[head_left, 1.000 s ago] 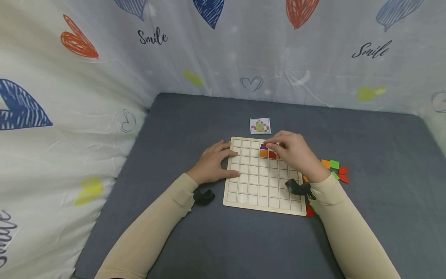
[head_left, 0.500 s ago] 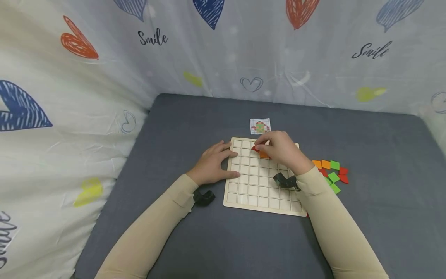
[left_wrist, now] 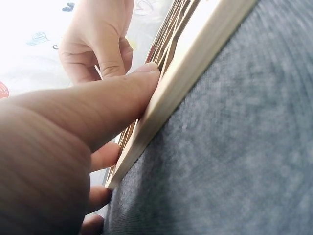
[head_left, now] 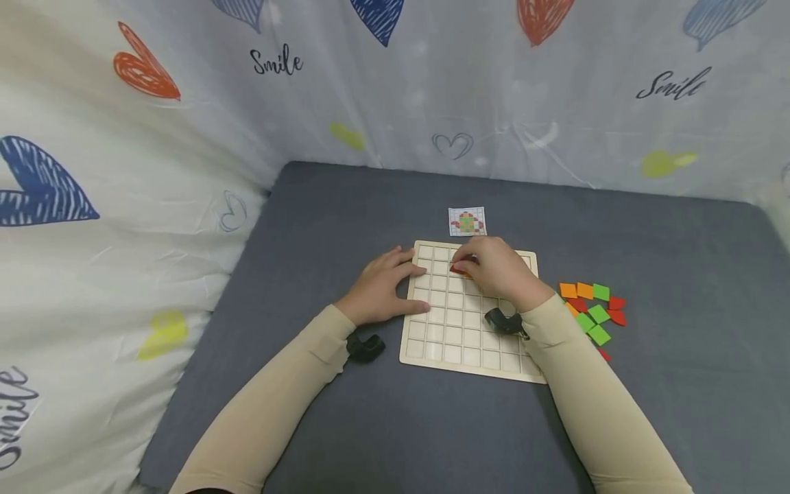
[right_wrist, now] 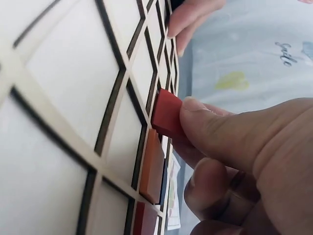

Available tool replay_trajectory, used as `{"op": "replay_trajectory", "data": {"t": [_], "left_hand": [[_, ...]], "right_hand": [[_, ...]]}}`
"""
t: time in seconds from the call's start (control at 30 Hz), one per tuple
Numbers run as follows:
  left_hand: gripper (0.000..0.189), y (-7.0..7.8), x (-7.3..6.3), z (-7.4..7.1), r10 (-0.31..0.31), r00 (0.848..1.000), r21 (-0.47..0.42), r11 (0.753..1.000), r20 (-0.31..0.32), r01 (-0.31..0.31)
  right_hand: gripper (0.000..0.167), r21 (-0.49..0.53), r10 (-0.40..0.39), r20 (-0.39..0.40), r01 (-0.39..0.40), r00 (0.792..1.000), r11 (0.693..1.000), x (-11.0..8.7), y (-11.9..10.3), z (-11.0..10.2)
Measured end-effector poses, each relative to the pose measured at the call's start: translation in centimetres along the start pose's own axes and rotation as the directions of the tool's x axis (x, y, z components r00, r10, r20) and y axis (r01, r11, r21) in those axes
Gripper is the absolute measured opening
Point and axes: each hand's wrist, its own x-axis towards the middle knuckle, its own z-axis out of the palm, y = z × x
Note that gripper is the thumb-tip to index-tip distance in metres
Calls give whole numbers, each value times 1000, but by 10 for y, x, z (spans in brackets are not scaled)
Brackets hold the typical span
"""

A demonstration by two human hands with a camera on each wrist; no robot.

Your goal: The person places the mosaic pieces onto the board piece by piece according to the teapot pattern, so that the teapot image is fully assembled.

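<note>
A wooden grid board [head_left: 435,333] lies on the table, divided into square cells. My left hand [head_left: 384,287] rests on its left edge; in the left wrist view the thumb [left_wrist: 122,98] presses the rim with straight fingers spread beyond. Between thumb and fingers my right hand [head_left: 496,271] pinches a red tile [right_wrist: 167,112], its edge right at a cell of the upper rows. Beside that cell an orange tile [right_wrist: 152,166] sits in the grid, with a second red tile [right_wrist: 145,219] below it and a dark blue tile [right_wrist: 164,183] behind, partly hidden.
Right of the board, partly behind the right sleeve, lie loose green [head_left: 599,314], orange [head_left: 568,290] and red tiles [head_left: 616,317]. A small printed pattern card [head_left: 467,221] lies beyond the board's far edge. A patterned curtain [head_left: 395,96] hangs behind the table.
My right hand has moved left across the board with the red tile and lowered it toward a cell left of the orange tile. The left hand stays at the board's edge.
</note>
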Motion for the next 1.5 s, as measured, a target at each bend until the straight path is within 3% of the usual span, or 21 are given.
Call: {"op": "replay_trajectory", "data": {"t": [0.3, 0.97, 1.5], "left_hand": [[74, 1, 2, -1, 2, 1000, -10, 1000, -5, -2], [74, 0, 3, 1, -3, 1000, -8, 1000, -6, 3], [73, 1, 1, 2, 3, 1000, -22, 1000, -8, -3]], "right_hand": [[11, 5, -44, -10, 44, 999, 999, 0, 2, 0], [8, 0, 42, -4, -42, 999, 999, 1, 2, 4], [10, -52, 9, -21, -10, 1000, 999, -2, -1, 3]]}}
